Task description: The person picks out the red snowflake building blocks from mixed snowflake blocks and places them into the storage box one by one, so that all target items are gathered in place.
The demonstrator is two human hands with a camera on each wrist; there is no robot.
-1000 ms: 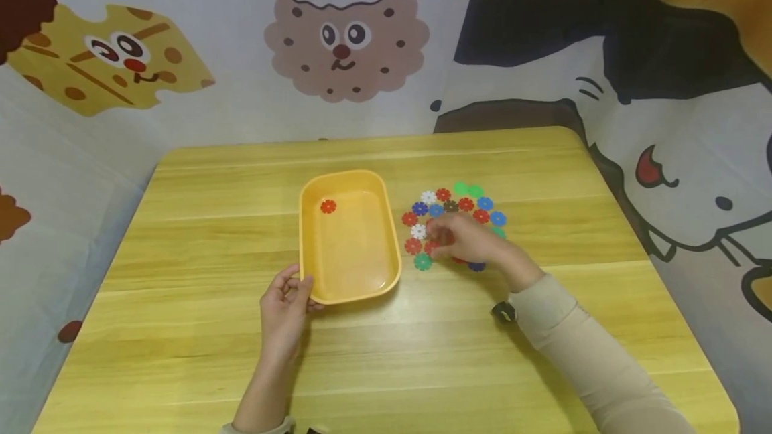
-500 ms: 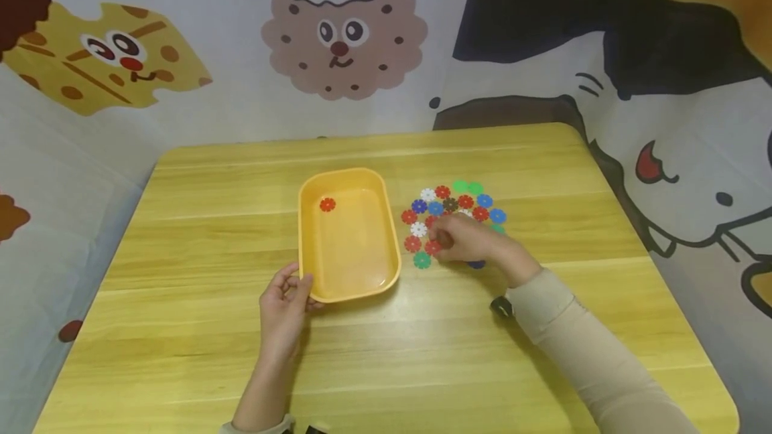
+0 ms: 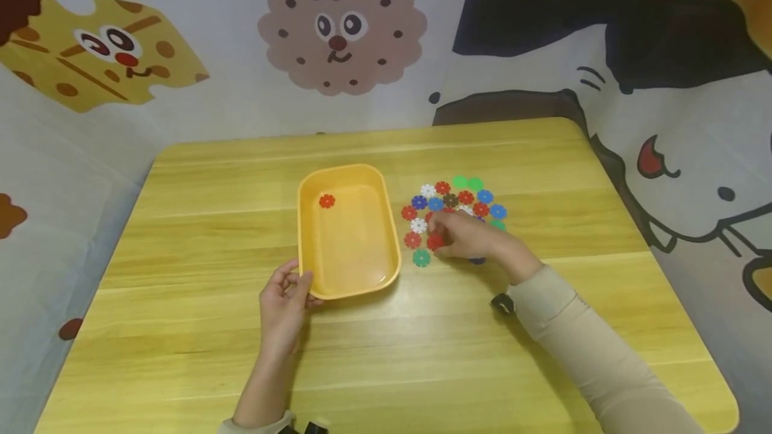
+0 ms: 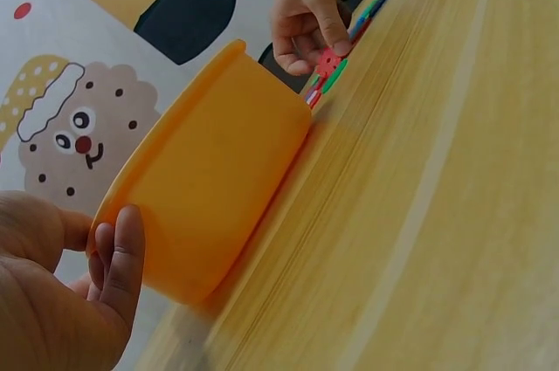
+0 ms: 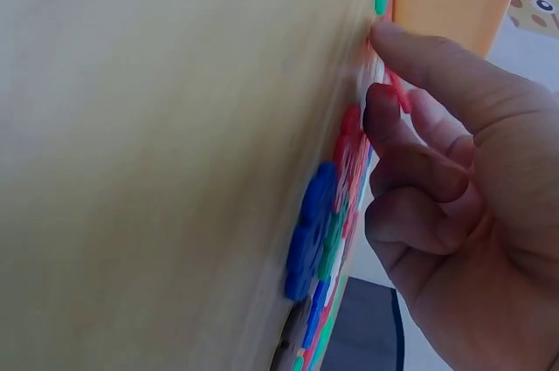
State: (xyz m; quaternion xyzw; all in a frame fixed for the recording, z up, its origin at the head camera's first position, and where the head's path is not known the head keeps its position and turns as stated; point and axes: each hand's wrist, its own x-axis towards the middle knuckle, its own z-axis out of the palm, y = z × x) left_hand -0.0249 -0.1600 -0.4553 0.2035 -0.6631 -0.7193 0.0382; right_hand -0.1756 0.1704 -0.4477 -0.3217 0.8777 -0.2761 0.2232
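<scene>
Cartoon-printed cloth hangs behind the bench, where the left hand grips the yellow tray by its near-left corner and the right hand pinches a red disc right of it, apparently picking, next needing a lift clear of the neighbouring discs.

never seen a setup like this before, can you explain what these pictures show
There is no machine: a person works bare-handed. The wide view comes from a camera worn on the head; the other two from cameras on each wrist. Flat, flower-shaped, plastic-looking discs of several colours lie on the yellow wood-grain table, beside a yellow-orange rounded rectangular tray with one red disc inside. The left hand holds the tray's near-left corner; the right hand appears to pinch another red disc.
</scene>
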